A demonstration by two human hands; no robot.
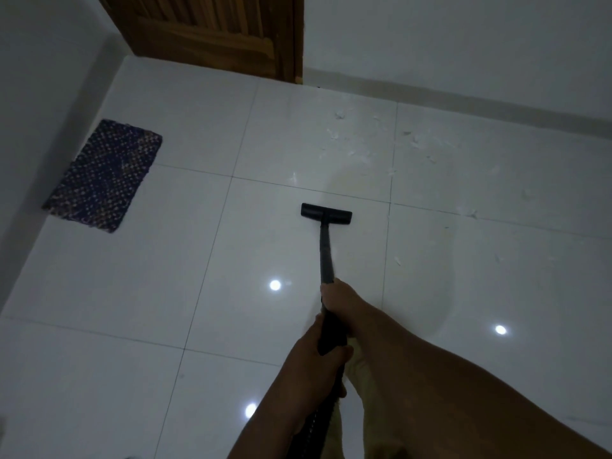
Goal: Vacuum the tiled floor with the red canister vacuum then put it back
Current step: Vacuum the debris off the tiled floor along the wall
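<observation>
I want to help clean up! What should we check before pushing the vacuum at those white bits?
1. Both hands hold the wand, right hand ahead, left hand behind: ok.
2. Floor head flat on the tiled floor: ok.
3. White scraps still ahead of the head, toward the wall: not ok.
4. Mat off to the left, out of the path: ok.
5. Red canister and hose free: cannot tell, out of view.

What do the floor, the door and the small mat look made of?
Floor: glossy glazed tile, probably ceramic; grout lines, mirrored ceiling lights. Door: brown wood, visible grain, panel grooves. Mat: woven textile, knotty dark blue and tan weave, fibre unclear.
</observation>
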